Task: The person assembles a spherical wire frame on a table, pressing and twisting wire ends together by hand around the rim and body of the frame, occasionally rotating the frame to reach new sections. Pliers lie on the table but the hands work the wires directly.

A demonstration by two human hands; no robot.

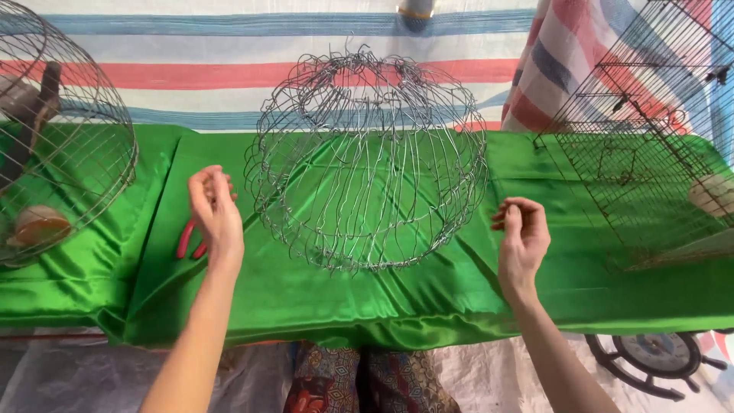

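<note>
The round silver wire cage frame (369, 160), a dome of thin bent wires left open and ragged at the top, stands on the glossy green satin cloth (306, 294) at the middle of the view, between the two hands and touching neither. The left hand (215, 213) hovers at 9 o'clock of the frame, fingers loosely curled and gripping nothing; under it lie red-handled pliers (186, 239), partly hidden by the palm. The right hand (522, 233) is raised at 3 o'clock of the frame, fingers bent inward with thumb near fingertips; whether it pinches a thin wire cannot be told. At far 9 o'clock a finished round wire cage (65, 130) of close, even bars rests on the cloth, with a pale cup (40, 226) inside it. At 2 o'clock a dark square wire cage (650, 130) of straight grid mesh leans over the cloth. Behind, at 12 o'clock, hangs a red, white and blue striped plastic sheet (229, 46). At 5 o'clock, below the table edge, a dark wheel-shaped ornament (654, 359) lies on the floor.
</note>
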